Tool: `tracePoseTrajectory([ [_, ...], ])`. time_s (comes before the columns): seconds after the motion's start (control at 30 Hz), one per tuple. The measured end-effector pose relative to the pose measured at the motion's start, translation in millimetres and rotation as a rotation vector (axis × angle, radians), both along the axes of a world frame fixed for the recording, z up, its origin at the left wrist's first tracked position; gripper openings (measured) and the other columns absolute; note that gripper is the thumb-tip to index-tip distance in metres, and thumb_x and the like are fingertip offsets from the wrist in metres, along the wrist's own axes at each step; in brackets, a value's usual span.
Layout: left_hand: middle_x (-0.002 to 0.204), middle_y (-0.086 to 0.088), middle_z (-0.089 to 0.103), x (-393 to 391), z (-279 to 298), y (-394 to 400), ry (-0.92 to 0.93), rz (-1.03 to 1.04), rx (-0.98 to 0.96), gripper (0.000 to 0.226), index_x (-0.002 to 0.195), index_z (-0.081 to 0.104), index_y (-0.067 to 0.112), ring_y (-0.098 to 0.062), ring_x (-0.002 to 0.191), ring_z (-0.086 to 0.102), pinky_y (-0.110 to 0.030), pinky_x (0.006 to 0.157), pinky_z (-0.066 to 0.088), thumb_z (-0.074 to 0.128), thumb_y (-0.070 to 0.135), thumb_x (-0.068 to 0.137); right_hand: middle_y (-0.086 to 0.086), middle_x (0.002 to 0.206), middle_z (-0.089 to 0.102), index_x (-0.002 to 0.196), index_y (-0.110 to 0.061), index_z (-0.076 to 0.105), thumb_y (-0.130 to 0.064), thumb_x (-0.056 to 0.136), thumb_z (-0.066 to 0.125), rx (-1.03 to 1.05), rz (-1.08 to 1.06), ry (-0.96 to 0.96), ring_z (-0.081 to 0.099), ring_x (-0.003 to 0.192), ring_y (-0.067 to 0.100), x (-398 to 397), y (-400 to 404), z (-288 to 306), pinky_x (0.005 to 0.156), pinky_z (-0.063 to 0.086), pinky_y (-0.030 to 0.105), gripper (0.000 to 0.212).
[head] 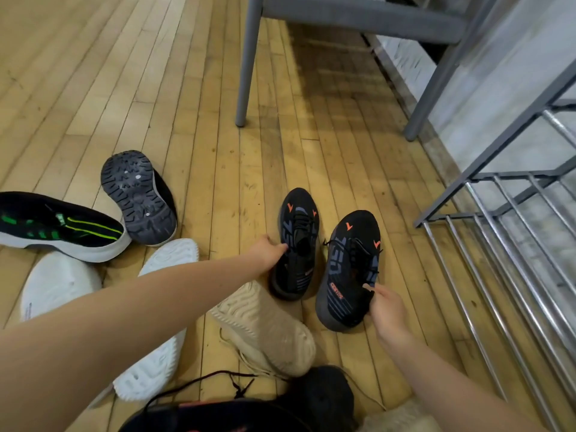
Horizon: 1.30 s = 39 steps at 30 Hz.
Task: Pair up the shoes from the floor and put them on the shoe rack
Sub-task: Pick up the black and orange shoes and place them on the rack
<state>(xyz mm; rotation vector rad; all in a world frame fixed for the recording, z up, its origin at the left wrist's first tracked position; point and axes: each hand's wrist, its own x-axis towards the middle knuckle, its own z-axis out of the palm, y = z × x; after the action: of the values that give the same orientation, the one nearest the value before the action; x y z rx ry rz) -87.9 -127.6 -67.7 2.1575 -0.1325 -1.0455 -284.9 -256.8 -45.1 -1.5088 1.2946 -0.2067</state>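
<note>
Each hand, left hand (268, 251) and right hand (385, 307), has a closed grip on one black knit sneaker with orange marks, left sneaker (297, 244) and right sneaker (349, 269), and these loose collar holds might slip when lifting toward the grey metal shoe rack (498, 232).

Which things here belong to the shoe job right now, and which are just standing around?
In the job:
left hand and right hand, each on a black-and-orange shoe
shoe rack
green-striped shoe, white shoes, beige shoe

Standing around:
grey chair legs

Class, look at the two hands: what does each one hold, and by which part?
Left hand grips one black-and-orange shoe at its collar; right hand grips its mate at the heel opening.
</note>
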Motion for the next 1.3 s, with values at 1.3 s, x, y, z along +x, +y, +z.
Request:
tracePoseTrajectory([
  [1.3,0.122,-0.008,0.062,37.0,37.3,79.3,0.162,0.401,-0.287,0.064,0.136,0.047,0.013,-0.028,0.111,0.06,-0.044,0.1,0.046,0.041,0.059,0.091,0.01,0.129,0.059,0.128,-0.008,0.054,-0.049,0.09,0.054,0.052,0.311,0.169,0.056,0.118,0.029,78.1,18.6,-26.8,0.094,0.049,0.038,0.056],
])
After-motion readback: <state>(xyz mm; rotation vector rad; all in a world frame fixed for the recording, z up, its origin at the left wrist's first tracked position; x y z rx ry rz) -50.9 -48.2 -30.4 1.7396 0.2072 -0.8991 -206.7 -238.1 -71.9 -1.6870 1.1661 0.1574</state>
